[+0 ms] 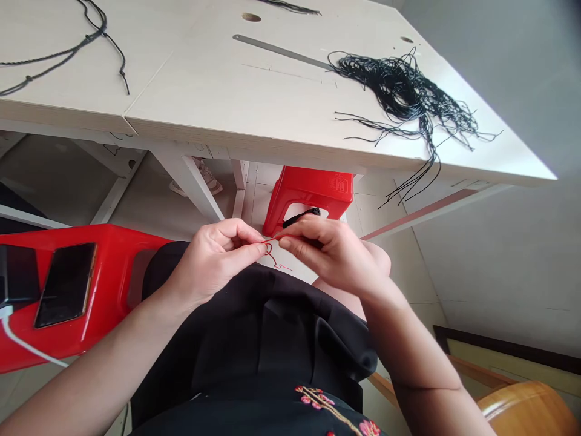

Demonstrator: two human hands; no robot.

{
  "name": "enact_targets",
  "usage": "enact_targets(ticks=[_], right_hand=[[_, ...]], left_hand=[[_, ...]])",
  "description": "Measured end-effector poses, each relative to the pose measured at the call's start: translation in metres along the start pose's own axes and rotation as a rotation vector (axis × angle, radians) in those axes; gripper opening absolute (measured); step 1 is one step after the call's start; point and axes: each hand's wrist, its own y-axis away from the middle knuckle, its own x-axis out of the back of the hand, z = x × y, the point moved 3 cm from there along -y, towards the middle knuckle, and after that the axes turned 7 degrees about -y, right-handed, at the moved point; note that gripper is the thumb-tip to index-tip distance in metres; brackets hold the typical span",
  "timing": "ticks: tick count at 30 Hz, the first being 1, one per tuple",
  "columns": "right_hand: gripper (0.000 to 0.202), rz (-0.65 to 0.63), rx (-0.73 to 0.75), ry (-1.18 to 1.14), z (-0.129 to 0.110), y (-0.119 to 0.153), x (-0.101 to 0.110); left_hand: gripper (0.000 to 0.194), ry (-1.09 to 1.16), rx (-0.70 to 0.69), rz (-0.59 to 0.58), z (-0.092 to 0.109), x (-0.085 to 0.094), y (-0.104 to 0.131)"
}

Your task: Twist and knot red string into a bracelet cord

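Note:
A thin red cord [271, 255] runs between my two hands, above my lap and below the table's front edge. My left hand [216, 257] pinches it between thumb and forefinger. Close beside it on the right, my right hand [327, 249] grips the cord the same way, the fingertips a small gap apart. A loop and a loose, wavy end of the cord hang under the fingertips. The far fingers of both hands are partly hidden.
On the pale table [195, 91] lie a tangled bundle of black cords [399, 88], a metal ruler [281, 50] and knotted black cords [72, 51]. A phone [66, 284] rests on a red stool [106, 272] at left. Another red stool [315, 184] stands beneath the table.

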Motion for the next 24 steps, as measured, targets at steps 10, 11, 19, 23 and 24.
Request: enact_targets(ticks=[10, 11, 19, 23, 24], right_hand=[[0.026, 0.021, -0.197, -0.347, 0.042, -0.022, 0.000], [0.025, 0.137, -0.123, -0.283, 0.044, -0.018, -0.002], [0.035, 0.457, 0.174, -0.296, 0.036, 0.023, -0.057], [0.004, 0.312, 0.121, -0.148, 0.028, 0.021, -0.049], [0.003, 0.276, 0.133, -0.084, 0.024, 0.019, -0.041]], left_hand=[[0.017, 0.230, 0.140, -0.071, 0.005, 0.002, 0.005], [0.017, 0.226, 0.131, -0.061, 0.005, 0.003, 0.005], [0.015, 0.206, 0.082, -0.028, 0.008, 0.010, -0.001], [0.015, 0.103, 0.020, 0.032, 0.012, 0.013, -0.004], [0.014, 0.055, 0.000, 0.048, 0.013, 0.014, -0.004]])
